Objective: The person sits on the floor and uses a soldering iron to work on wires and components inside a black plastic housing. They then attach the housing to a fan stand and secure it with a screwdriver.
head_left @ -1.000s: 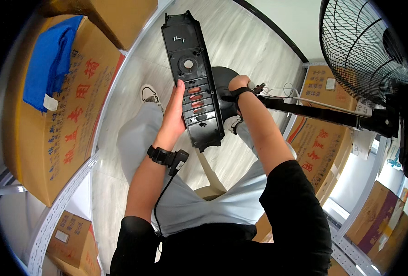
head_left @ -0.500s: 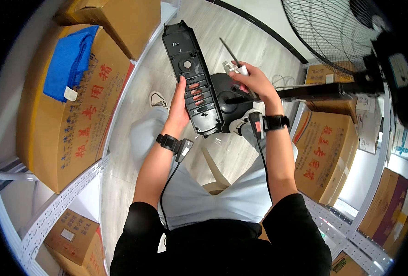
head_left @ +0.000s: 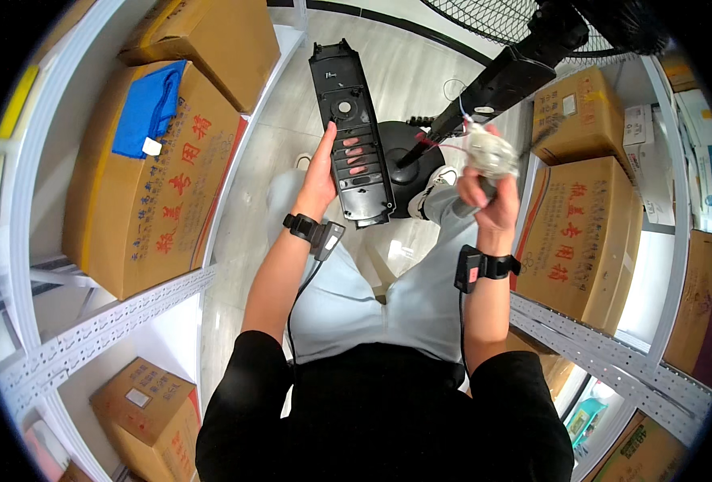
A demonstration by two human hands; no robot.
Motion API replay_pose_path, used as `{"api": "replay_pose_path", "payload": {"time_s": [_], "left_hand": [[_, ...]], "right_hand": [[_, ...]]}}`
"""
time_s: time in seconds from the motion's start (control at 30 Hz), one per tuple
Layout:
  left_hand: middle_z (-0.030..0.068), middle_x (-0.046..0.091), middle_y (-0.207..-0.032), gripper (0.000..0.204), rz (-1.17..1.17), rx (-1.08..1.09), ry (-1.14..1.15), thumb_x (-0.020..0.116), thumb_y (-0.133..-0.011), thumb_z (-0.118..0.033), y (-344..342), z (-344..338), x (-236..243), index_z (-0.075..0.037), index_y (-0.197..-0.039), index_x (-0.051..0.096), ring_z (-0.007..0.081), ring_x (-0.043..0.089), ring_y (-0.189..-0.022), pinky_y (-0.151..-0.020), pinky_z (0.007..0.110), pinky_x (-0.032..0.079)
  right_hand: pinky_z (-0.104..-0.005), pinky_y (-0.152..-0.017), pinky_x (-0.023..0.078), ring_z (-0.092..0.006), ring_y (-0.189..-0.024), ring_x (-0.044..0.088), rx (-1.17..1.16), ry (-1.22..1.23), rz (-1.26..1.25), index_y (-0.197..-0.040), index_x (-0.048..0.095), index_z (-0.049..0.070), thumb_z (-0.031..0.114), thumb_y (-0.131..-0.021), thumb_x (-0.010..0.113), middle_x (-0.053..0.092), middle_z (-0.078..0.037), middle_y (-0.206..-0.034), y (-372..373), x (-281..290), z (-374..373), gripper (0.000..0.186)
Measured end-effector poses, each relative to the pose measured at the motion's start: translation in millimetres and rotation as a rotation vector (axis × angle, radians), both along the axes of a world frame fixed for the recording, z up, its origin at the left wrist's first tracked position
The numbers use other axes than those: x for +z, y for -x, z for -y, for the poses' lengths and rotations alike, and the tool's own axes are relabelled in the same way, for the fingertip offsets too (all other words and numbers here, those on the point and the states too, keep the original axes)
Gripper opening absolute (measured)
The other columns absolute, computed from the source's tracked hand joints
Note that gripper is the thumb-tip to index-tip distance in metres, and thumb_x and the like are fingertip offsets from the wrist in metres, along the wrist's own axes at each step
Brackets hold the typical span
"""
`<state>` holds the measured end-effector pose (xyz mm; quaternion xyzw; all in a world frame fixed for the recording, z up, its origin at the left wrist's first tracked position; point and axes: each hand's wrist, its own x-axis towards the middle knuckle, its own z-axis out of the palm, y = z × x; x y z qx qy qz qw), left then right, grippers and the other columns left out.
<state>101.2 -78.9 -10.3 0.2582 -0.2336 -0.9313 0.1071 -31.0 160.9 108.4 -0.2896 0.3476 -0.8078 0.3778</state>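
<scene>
So your left hand (head_left: 319,183) clamps a black panel (head_left: 343,87), right hand (head_left: 497,202) curls round a pale part (head_left: 494,154); fan pole (head_left: 507,79) crowds upper right, blue cloth (head_left: 149,106) upper left.

Apparently a storeroom
Perforated metal shelving (head_left: 115,323), loaded with cardboard boxes (head_left: 147,213), stands left of the left hand (head_left: 320,186); a second rack (head_left: 597,350), stacked with cartons (head_left: 573,241), stands right of the right hand (head_left: 498,207).

Fan pole (head_left: 488,93) beyond right hand (head_left: 497,195)
</scene>
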Motion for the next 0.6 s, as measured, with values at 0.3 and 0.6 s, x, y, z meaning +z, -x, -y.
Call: {"api": "replay_pose_path", "payload": {"time_s": [0.3,0.6], "left_hand": [[0.0029,0.060,-0.087,0.040,-0.134,-0.001,-0.072,0.065,-0.095,-0.045,-3,-10,-41,-0.012,-0.117,0.057,0.0135,0.061,-0.077,-0.060,0.027,0.053],[0.0102,0.067,-0.113,0.057,-0.075,-0.006,0.098,0.044,-0.101,-0.056,23,-25,-42,-0.007,-0.127,0.056,0.0215,0.066,-0.091,-0.079,0.037,0.057]], "right_hand": [[-0.0251,-0.057,0.039,-0.0083,-0.060,0.049,-0.077,-0.319,-0.033,-0.109,0.062,0.003,0.042,-0.100,0.057,0.054,0.001,-0.068,11,-38,-20,0.040],[-0.0229,-0.055,0.038,-0.0058,-0.058,0.050,-0.109,-0.706,-0.048,-0.084,0.063,0.009,0.039,-0.099,0.059,0.057,0.003,-0.065,2,-83,45,0.034]]}}
